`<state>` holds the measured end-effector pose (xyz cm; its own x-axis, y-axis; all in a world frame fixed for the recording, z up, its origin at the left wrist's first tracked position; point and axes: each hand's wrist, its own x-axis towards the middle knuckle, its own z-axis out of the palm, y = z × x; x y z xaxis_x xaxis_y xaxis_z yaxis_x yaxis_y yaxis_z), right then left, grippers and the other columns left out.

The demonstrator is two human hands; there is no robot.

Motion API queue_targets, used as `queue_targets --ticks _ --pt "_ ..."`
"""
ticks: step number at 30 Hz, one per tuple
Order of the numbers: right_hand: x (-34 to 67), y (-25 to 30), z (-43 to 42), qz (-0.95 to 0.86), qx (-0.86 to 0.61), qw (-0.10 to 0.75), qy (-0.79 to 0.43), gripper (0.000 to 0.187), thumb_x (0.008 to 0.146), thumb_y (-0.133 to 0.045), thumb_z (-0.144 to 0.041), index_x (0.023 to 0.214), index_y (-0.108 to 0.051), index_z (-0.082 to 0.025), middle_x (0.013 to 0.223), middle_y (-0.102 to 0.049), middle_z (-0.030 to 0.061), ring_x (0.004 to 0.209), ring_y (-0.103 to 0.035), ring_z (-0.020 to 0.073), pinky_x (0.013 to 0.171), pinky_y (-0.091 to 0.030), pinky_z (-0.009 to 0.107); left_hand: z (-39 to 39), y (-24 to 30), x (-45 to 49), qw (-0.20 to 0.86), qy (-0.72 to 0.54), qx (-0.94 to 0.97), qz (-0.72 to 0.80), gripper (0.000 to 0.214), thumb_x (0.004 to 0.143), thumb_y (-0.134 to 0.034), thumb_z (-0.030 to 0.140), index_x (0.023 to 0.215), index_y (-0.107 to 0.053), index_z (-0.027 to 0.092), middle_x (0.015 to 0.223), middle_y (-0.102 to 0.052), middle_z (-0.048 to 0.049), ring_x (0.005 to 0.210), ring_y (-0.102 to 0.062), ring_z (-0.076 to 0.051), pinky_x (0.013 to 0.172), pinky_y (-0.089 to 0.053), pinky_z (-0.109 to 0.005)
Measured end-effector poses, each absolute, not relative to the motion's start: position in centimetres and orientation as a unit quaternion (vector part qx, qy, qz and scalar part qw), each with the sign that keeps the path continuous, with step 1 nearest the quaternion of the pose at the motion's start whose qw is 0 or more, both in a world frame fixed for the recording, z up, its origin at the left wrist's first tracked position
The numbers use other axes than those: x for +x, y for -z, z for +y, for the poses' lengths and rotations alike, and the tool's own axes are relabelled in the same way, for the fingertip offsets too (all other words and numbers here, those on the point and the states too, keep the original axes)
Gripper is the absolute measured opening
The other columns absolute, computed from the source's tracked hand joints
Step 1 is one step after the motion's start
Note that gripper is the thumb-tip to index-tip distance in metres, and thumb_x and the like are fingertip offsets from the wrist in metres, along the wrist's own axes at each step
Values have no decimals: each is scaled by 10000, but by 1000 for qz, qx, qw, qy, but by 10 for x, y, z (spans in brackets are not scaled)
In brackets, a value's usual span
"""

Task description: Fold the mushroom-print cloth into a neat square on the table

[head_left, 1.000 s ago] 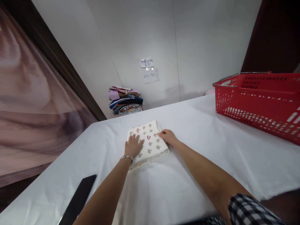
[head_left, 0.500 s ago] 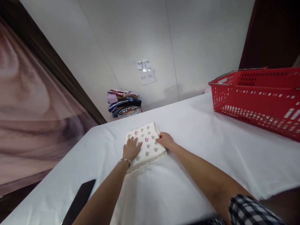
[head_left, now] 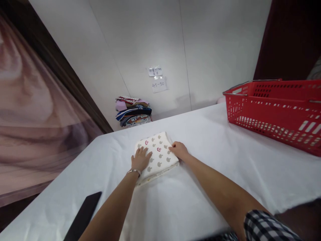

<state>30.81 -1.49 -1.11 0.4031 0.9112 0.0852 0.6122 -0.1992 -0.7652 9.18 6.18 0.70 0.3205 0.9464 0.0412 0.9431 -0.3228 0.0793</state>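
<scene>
A white folded cloth (head_left: 156, 157) printed with grey and red mushroom-like shapes lies on the white-covered table (head_left: 200, 134). Flat on its left part rests my left hand (head_left: 141, 159), fingers spread, a bracelet at the wrist. My right hand (head_left: 180, 150) pinches the cloth's right edge between thumb and curled fingers. The cloth is several layers thick, as its near edge shows. I cannot tell what kind of item it is when unfolded.
A red plastic basket (head_left: 271, 117) with metal handles stands at the right. Folded clothes (head_left: 134, 112) are stacked by the wall beyond the table. A dark flat object (head_left: 84, 216) lies near my left forearm. Paper labels (head_left: 159, 84) hang on the wall; a pink curtain (head_left: 37, 117) is at the left.
The view has tilted up slightly. My right hand and the cloth's right edge have shifted a little to the right; my left hand stays on the cloth.
</scene>
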Motion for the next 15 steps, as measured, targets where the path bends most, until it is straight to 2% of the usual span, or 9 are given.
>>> queue_targets --ticks 4,9,15 --pt "310 9 -16 -520 -751 350 -206 254 746 -550 -465 715 -585 -215 815 -649 17 729 -546 161 560 -304 242 59 -7 91 16 -47 815 577 514 878 -251 520 1322 -381 295 1478 -236 -13 1360 -154 -224 1050 -197 -523" --pt "306 4 -17 -546 -751 319 -190 157 725 -569 -365 722 -602 -212 829 -646 22 722 -540 158 544 -284 240 58 -8 92 14 -52 816 576 523 879 -254 516 1321 -387 270 1477 -241 -18 1357 -160 -224 1047 -223 -501" --pt "300 2 -17 -544 -752 341 -148 108 715 -553 -294 765 -602 -212 832 -634 10 740 -524 145 559 -274 230 60 -4 90 9 -63 818 572 518 875 -269 527 1314 -397 284 1468 -263 -7 1354 -172 -222 1040 -259 -468"
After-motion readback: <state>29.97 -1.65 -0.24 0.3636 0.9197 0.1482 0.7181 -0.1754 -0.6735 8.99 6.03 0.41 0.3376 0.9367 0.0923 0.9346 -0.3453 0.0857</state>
